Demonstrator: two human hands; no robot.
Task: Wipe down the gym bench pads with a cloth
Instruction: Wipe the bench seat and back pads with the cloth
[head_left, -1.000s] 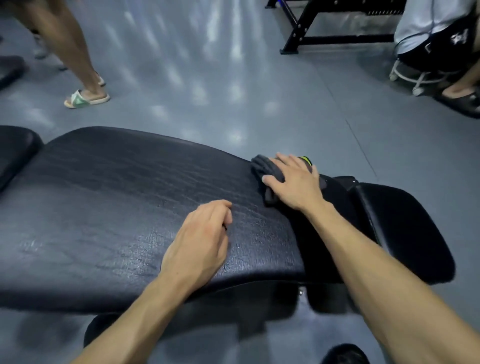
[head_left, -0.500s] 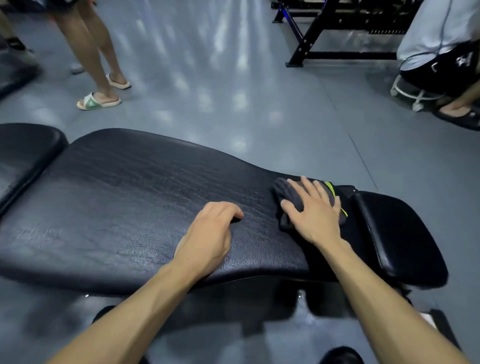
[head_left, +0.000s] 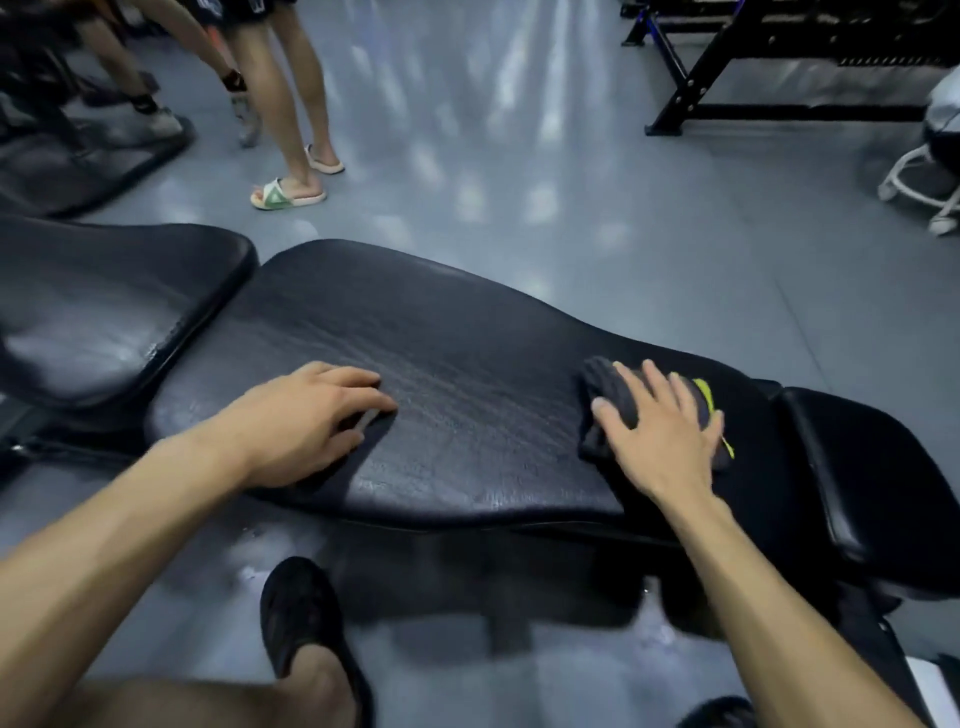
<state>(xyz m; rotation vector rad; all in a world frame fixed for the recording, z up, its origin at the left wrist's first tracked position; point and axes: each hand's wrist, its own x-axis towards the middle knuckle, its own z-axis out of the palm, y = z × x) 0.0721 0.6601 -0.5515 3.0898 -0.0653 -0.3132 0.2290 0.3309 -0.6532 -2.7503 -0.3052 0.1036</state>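
Observation:
A long black back pad (head_left: 467, 374) of the gym bench lies across the middle of the view, with a seat pad (head_left: 104, 306) to its left and a small head pad (head_left: 872, 467) to its right. My right hand (head_left: 660, 431) lies flat, fingers spread, pressing a dark grey cloth (head_left: 605, 387) with a yellow-green edge onto the right end of the back pad. My left hand (head_left: 306, 415) rests palm down on the pad's near left part, fingers loosely curled, holding nothing.
A person in white-and-green sandals (head_left: 288, 195) stands on the grey floor behind the bench, another person further left. A black rack frame (head_left: 691, 88) stands at the back right beside a white stool base (head_left: 914, 187). My black shoe (head_left: 301, 618) is under the bench's near edge.
The view has shifted, so more of the seat pad shows at the left. My right hand has drawn the cloth back from the pad's far edge; my left hand still rests on the pad.

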